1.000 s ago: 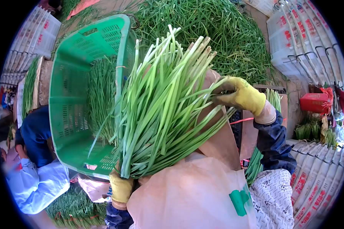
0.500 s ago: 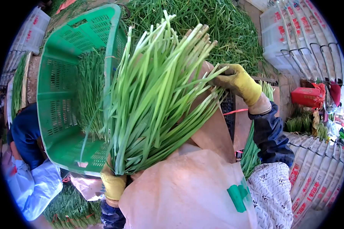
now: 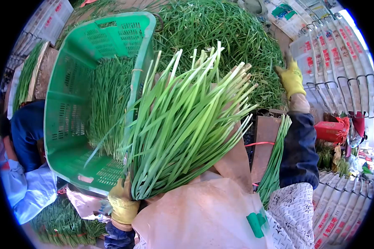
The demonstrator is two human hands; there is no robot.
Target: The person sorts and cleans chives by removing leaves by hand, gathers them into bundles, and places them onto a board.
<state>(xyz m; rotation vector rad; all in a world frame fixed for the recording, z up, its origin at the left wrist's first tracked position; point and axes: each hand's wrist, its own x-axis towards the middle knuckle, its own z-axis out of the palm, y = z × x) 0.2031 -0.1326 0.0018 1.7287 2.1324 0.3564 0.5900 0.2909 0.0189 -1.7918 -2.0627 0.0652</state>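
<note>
A big bunch of long green stalks (image 3: 183,124) lies fanned across my lap, pale cut ends pointing up and away. My left hand (image 3: 124,201), in a yellow glove, is wrapped round its leafy lower end. My right hand (image 3: 291,78), also gloved in yellow, is stretched out at the upper right with its fingers apart and nothing in them, near the edge of a large loose heap of greens (image 3: 220,29). Beside the bunch on the left stands a green crate (image 3: 66,124) with more stalks (image 3: 110,99) inside.
A smaller bundle (image 3: 275,159) lies beside a brown board (image 3: 262,143) at the right. White packs with red print (image 3: 328,62) and a red box (image 3: 331,130) are farther right. A co-worker's dark sleeve (image 3: 27,128) shows at the left, above tied bundles (image 3: 66,224).
My right hand has left the bunch's edge and moved up and right, its fingers now spread. My left hand keeps its hold on the bunch. The camera view has shifted slightly.
</note>
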